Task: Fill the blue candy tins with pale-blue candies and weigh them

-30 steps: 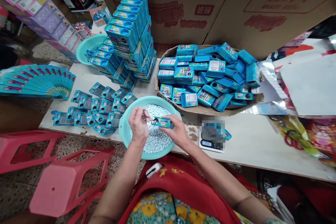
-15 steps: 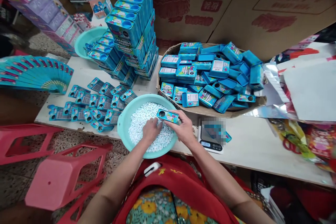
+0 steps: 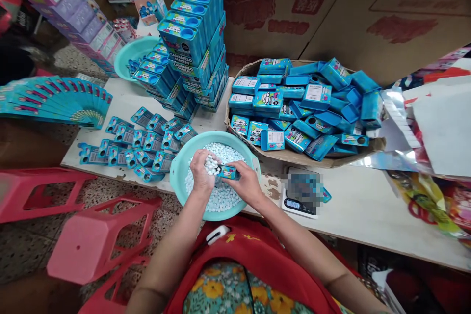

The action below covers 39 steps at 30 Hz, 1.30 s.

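Observation:
My left hand [image 3: 203, 172] is cupped around a heap of small white candies [image 3: 211, 164] above a turquoise basin [image 3: 178, 187]. My right hand [image 3: 246, 181] grips a small blue candy tin [image 3: 228, 172], tilted with its round dark opening against the candies in my left hand. More loose white candies [image 3: 224, 198] fill the basin below both hands. Left of the basin, several blue tins with round holes [image 3: 143, 142] lie in rows on the white table [image 3: 368, 206].
A cardboard tray [image 3: 331, 161] heaped with blue tins sits behind the basin. Stacked blue tins [image 3: 195, 44] rise at the back left. A digital scale [image 3: 300, 207] lies at the right, partly blurred. Pink stools [image 3: 79, 248] stand at the left.
My left hand has come up out of the candies with a handful. My right hand has tilted the tin and brought its opening to that handful.

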Tool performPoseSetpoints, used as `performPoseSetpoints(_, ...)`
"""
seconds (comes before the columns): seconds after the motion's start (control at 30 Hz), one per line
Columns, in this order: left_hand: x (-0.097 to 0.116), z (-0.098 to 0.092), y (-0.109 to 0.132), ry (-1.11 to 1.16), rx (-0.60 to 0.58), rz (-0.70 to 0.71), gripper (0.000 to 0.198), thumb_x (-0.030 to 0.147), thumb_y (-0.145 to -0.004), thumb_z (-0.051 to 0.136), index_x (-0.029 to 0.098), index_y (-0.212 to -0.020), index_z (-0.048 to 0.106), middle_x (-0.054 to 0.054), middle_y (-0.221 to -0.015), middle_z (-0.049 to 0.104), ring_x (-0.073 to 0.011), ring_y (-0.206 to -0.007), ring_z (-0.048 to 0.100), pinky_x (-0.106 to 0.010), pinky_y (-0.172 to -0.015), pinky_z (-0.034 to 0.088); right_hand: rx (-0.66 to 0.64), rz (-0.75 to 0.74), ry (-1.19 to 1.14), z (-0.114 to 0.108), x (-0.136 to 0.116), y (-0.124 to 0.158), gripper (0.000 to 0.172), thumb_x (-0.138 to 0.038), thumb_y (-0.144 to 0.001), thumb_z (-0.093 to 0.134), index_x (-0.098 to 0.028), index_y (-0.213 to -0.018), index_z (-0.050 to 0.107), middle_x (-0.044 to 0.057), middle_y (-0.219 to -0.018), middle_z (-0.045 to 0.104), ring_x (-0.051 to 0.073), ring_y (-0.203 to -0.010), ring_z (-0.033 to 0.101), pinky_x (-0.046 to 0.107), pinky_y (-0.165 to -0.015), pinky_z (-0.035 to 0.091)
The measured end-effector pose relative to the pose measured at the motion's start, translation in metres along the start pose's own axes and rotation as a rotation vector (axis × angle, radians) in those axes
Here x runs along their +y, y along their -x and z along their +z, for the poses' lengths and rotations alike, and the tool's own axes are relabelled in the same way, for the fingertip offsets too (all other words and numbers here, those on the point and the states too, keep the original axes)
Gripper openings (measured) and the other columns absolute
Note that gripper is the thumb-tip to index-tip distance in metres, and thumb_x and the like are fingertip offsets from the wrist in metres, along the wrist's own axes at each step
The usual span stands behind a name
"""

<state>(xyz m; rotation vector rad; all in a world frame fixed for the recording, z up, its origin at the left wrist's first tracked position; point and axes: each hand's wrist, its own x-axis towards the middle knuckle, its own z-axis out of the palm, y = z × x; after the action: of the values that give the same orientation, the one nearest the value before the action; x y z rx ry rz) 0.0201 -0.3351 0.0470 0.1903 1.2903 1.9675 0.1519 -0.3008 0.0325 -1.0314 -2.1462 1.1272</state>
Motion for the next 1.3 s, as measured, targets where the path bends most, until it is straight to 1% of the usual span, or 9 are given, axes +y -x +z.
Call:
performPoseSetpoints(0.13, 0.008, 0.011, 0.000, 0.017, 0.044, 0.062, 0.025, 0.036, -0.077, 0.060, 0.018, -0.067, 0.046, 0.003, -0.058, 0.050, -0.0112, -0.053, 0.054, -0.026, -0.055, 0.048, 0.008, -0.027, 0.055, -0.005, -0.014, -0.002, 0.034, -0.027, -0.071, 0.076, -0.023, -0.102, 0.064, 0.006, -0.098, 0.066, 0.025, -0.096, 0.061, 0.037, -0.083, 0.046)
performPoseSetpoints(0.33, 0.011, 0.017, -0.001, -0.017, 0.102, 0.027, 0.031, 0.044, -0.078, 0.061, 0.018, -0.069, 0.045, 0.005, -0.057, 0.049, -0.0096, -0.049, 0.053, -0.023, -0.052, 0.046, -0.007, -0.036, 0.041, -0.012, -0.019, -0.003, 0.031, -0.026, -0.072, 0.073, -0.023, -0.102, 0.064, 0.005, -0.096, 0.066, 0.024, -0.094, 0.061, 0.036, -0.082, 0.046)
performPoseSetpoints(0.47, 0.014, 0.019, 0.003, -0.028, 0.088, 0.019, 0.031, 0.043, -0.077, 0.062, 0.018, -0.069, 0.046, 0.005, -0.058, 0.050, -0.0082, -0.048, 0.052, -0.023, -0.054, 0.047, 0.015, -0.024, 0.012, -0.013, -0.020, -0.001, 0.031, -0.028, -0.072, 0.074, -0.024, -0.101, 0.064, 0.004, -0.096, 0.066, 0.024, -0.093, 0.061, 0.035, -0.080, 0.047)
performPoseSetpoints(0.63, 0.017, 0.019, 0.006, -0.045, 0.080, 0.040, 0.029, 0.041, -0.075, 0.065, 0.017, -0.071, 0.049, 0.002, -0.064, 0.054, -0.0101, -0.054, 0.056, -0.023, -0.054, 0.048, 0.019, -0.032, -0.009, -0.011, -0.022, 0.001, 0.032, -0.026, -0.070, 0.076, -0.023, -0.100, 0.064, 0.005, -0.094, 0.066, 0.023, -0.093, 0.061, 0.035, -0.081, 0.047)
performPoseSetpoints(0.73, 0.019, 0.019, 0.007, -0.046, 0.055, 0.061, 0.029, 0.040, -0.078, 0.063, 0.017, -0.070, 0.048, 0.004, -0.060, 0.051, -0.0087, -0.050, 0.052, -0.024, -0.055, 0.049, 0.036, -0.037, -0.041, -0.011, -0.025, 0.002, 0.033, -0.028, -0.071, 0.076, -0.023, -0.102, 0.064, 0.004, -0.096, 0.065, 0.023, -0.094, 0.061, 0.035, -0.082, 0.047)
performPoseSetpoints(0.83, 0.018, 0.018, 0.006, -0.070, 0.075, 0.057, 0.030, 0.041, -0.078, 0.063, 0.017, -0.069, 0.048, 0.004, -0.059, 0.051, -0.0080, -0.049, 0.051, -0.023, -0.054, 0.047, 0.044, -0.024, -0.043, -0.009, -0.025, 0.002, 0.033, -0.029, -0.071, 0.075, -0.024, -0.101, 0.064, 0.004, -0.095, 0.065, 0.023, -0.093, 0.061, 0.035, -0.082, 0.047)
performPoseSetpoints(0.93, 0.015, 0.018, 0.004, -0.088, 0.085, 0.064, 0.030, 0.042, -0.078, 0.063, 0.017, -0.069, 0.049, 0.003, -0.061, 0.052, -0.0085, -0.050, 0.051, -0.022, -0.052, 0.045, 0.036, -0.025, -0.045, -0.008, -0.024, 0.001, 0.032, -0.028, -0.071, 0.076, -0.023, -0.100, 0.064, 0.004, -0.094, 0.065, 0.023, -0.092, 0.061, 0.034, -0.081, 0.047)
performPoseSetpoints(1.07, 0.013, 0.018, 0.003, -0.089, 0.078, 0.086, 0.031, 0.043, -0.080, 0.061, 0.017, -0.069, 0.049, 0.003, -0.060, 0.051, -0.0092, -0.051, 0.052, -0.023, -0.054, 0.046, 0.040, -0.032, -0.057, -0.007, -0.022, 0.000, 0.034, -0.028, -0.071, 0.076, -0.023, -0.102, 0.064, 0.004, -0.096, 0.065, 0.022, -0.094, 0.061, 0.034, -0.082, 0.047)
performPoseSetpoints(1.3, 0.015, 0.024, 0.003, -0.131, 0.062, 0.106, 0.031, 0.042, -0.082, 0.059, 0.016, -0.069, 0.049, 0.003, -0.059, 0.052, -0.0096, -0.052, 0.054, -0.023, -0.056, 0.046, 0.050, -0.033, -0.068, -0.009, -0.020, -0.002, 0.034, -0.026, -0.071, 0.077, -0.023, -0.102, 0.064, 0.004, -0.097, 0.066, 0.022, -0.094, 0.061, 0.035, -0.083, 0.046)
